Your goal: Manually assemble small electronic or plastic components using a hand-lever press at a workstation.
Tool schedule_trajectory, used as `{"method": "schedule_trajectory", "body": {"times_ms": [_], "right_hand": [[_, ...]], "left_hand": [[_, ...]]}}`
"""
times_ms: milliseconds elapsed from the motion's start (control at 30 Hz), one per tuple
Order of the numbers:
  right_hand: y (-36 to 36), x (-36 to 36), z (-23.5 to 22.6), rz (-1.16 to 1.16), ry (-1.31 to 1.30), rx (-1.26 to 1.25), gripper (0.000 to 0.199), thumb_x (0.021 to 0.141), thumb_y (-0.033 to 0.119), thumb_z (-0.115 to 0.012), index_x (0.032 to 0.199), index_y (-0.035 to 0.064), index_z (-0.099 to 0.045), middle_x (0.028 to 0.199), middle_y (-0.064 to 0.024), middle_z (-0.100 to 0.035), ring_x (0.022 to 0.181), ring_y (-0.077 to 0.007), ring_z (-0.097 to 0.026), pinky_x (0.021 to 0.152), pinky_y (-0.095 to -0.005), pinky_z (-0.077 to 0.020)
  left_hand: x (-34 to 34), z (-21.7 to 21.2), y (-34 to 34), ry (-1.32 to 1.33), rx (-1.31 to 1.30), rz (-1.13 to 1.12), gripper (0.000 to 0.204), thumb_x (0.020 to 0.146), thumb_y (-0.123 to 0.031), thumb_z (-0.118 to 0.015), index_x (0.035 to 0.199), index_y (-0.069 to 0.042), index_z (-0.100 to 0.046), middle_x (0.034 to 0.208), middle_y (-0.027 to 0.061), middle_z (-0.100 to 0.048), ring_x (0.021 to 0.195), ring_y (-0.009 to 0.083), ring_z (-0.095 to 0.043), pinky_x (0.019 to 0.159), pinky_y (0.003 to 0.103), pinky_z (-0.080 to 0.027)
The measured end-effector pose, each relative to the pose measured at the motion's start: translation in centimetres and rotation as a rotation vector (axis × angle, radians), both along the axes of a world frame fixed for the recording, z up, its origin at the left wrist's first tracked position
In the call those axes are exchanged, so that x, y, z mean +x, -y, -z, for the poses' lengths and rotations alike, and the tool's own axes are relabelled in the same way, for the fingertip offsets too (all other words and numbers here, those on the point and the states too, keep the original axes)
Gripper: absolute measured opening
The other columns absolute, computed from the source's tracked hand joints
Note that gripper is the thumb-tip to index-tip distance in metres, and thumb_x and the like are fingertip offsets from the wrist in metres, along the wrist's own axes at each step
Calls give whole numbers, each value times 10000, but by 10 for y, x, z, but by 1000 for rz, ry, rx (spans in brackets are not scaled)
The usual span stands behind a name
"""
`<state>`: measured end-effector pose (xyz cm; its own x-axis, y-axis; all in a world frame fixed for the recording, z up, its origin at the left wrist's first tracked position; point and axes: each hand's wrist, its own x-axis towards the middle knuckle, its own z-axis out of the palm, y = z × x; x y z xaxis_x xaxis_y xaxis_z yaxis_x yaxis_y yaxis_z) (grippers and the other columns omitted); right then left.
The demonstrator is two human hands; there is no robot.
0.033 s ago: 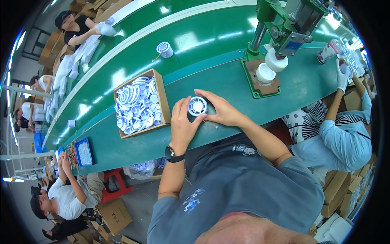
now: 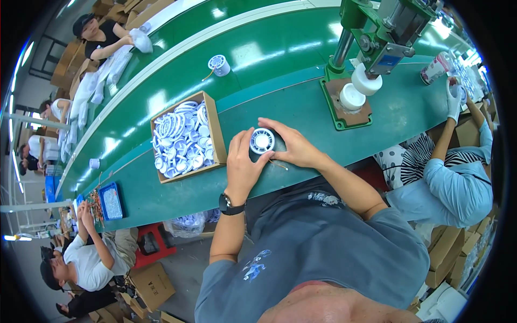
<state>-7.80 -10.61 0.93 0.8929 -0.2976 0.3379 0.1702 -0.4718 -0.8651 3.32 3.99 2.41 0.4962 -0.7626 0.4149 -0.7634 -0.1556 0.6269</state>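
While resting on the green bench [image 2: 301,116], both hands' [image 2: 243,164] grips clasp a round white spool [image 2: 262,141].

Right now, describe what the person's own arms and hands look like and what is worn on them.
Both hands are bare, no gloves. The left hand has a black wristwatch at the wrist. Both forearms are uncovered; short grey-blue T-shirt sleeves end above the elbows. The right hand shows no rings or bands.
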Motion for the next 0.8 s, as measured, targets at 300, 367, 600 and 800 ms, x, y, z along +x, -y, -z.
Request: {"method": "schedule_trajectory", "body": {"times_ms": [300,367,600,800], "right_hand": [[0,3,3,5,-65,17,765,732,52,-747,1415,62,-403,1367,-183,-512,1229,-355,-518,1017,-410,-446],[2,1,1,-14,-72,17,768,735,55,-750,1417,63,-399,1358,-190,-519,1218,-360,-526,1010,-412,-450],[6,-19,-5,4,-103,41,764,743,26,-733,1425,66,-391,1330,-191,-542,1199,-362,-541,989,-414,-463],[25,-66,-11,193,-70,-10,665,768,-77,-635,1390,28,-426,1267,-175,-588,1135,-290,-607,972,-368,-476]], "left_hand": [[12,1,-1,-107,61,131,634,728,-176,-808,1268,20,-540,1185,210,-594,1062,353,-605,888,398,-494],[9,2,0,-124,55,124,637,725,-176,-810,1268,20,-540,1189,209,-595,1068,350,-604,891,396,-493],[-5,11,5,-169,10,157,655,709,-170,-821,1273,13,-544,1184,209,-609,1074,337,-615,902,390,-496],[-22,11,34,-193,-12,233,643,707,-164,-826,1258,25,-553,1131,203,-648,1028,318,-653,875,371,-519]]}}
